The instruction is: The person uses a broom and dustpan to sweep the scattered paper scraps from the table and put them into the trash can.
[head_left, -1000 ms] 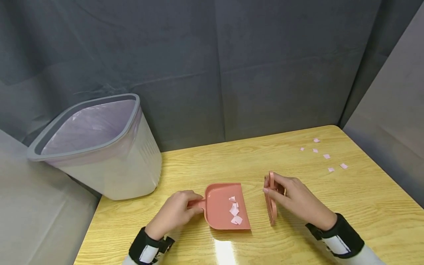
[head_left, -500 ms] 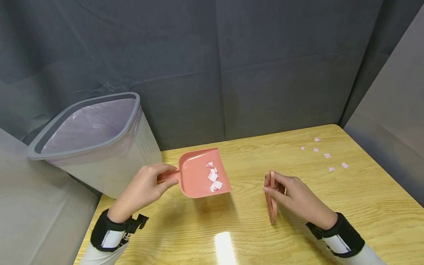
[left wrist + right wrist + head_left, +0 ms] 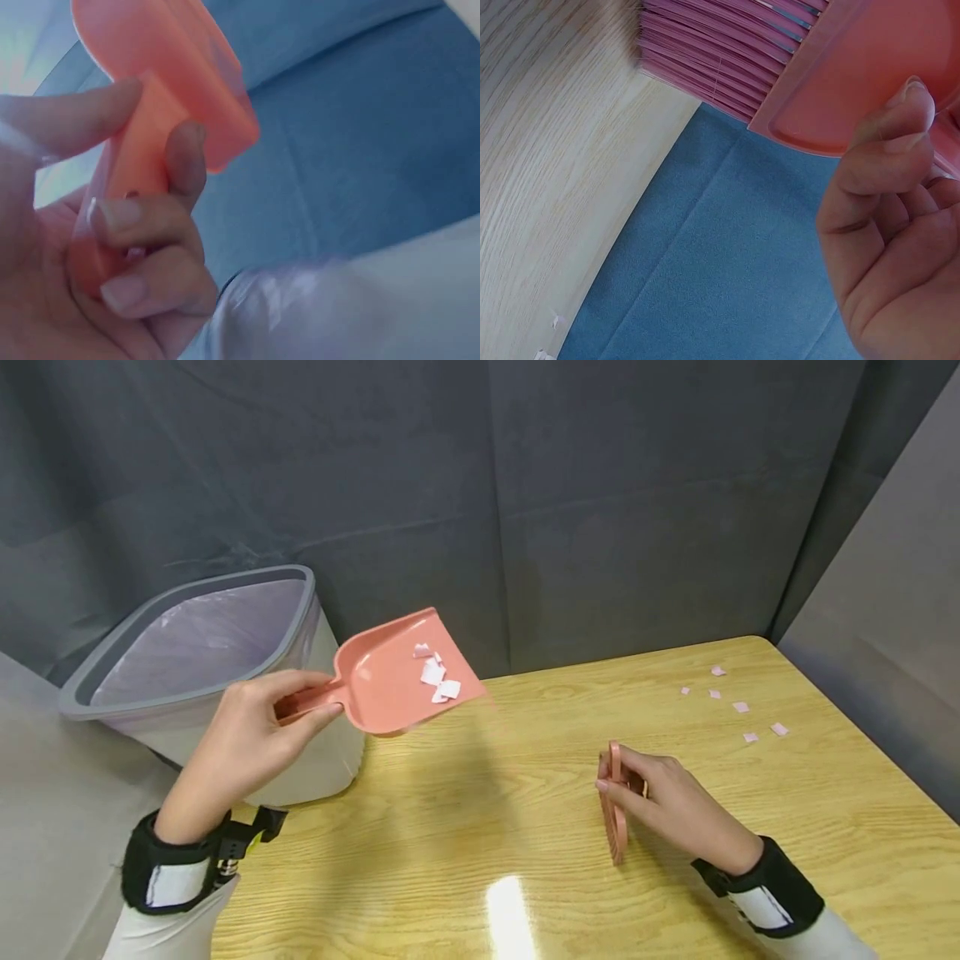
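My left hand (image 3: 258, 727) grips the handle of a coral-pink dustpan (image 3: 382, 681) and holds it up above the table, in front of the bin's right side. Several small pale paper scraps (image 3: 432, 672) lie on the pan near its front lip. The left wrist view shows the fingers wrapped around the dustpan handle (image 3: 142, 161). With the right hand (image 3: 671, 802) I hold a matching small brush (image 3: 615, 810) on edge over the table. Its pink bristles (image 3: 712, 56) show in the right wrist view, the fingertips against its flat back.
A pale bin (image 3: 322, 760) with a grey rim and a liner stands at the table's left. Several loose paper scraps (image 3: 740, 707) lie on the wooden table (image 3: 555, 877) at the far right. A grey curtain (image 3: 420, 485) hangs behind.
My left hand has lifted the dustpan off the table and carried it up and left toward the bin, scraps still on it. The right hand and brush have stayed nearly in place.
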The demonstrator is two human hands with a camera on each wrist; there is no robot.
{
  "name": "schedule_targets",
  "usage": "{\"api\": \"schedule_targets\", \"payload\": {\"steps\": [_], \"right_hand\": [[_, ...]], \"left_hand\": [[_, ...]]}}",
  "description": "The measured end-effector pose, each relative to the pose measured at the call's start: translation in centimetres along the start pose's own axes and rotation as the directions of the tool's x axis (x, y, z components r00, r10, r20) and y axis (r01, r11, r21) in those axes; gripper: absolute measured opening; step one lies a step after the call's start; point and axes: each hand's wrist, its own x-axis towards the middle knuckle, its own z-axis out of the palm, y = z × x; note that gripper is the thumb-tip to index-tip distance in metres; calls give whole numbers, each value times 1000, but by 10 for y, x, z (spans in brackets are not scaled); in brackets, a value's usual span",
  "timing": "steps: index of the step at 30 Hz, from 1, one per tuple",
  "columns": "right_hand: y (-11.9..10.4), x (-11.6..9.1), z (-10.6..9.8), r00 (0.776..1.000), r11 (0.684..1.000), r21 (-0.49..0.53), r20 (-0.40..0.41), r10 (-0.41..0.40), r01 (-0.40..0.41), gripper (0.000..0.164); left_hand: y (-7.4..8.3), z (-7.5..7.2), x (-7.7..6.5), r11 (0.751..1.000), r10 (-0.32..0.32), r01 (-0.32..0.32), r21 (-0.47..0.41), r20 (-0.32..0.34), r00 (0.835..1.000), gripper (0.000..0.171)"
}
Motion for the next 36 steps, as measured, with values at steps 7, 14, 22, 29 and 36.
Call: {"api": "schedule_targets", "payload": {"steps": [7, 14, 22, 29, 36], "right_hand": [[1, -1, -1, 1000, 1000, -4, 3, 10, -10, 11], [0, -2, -2, 1000, 1000, -7, 1, 15, -15, 12], [1, -3, -3, 999, 999, 9, 11, 32, -32, 14], [1, -3, -3, 1000, 1000, 7, 9, 29, -29, 15], [2, -4, -2, 1000, 1000, 4, 10, 23, -23, 16]], "left_hand": [[3, -37, -1, 986, -145, 155, 61, -147, 979, 29], [-2, -60, -4, 941, -241, 294, 169, -275, 931, 32], [-15, -79, -12, 839, -396, 512, 184, -440, 806, 40], [-36, -87, -19, 790, -489, 604, 104, -486, 724, 46], [-50, -86, -25, 740, -511, 666, 94, -566, 648, 48]]}}
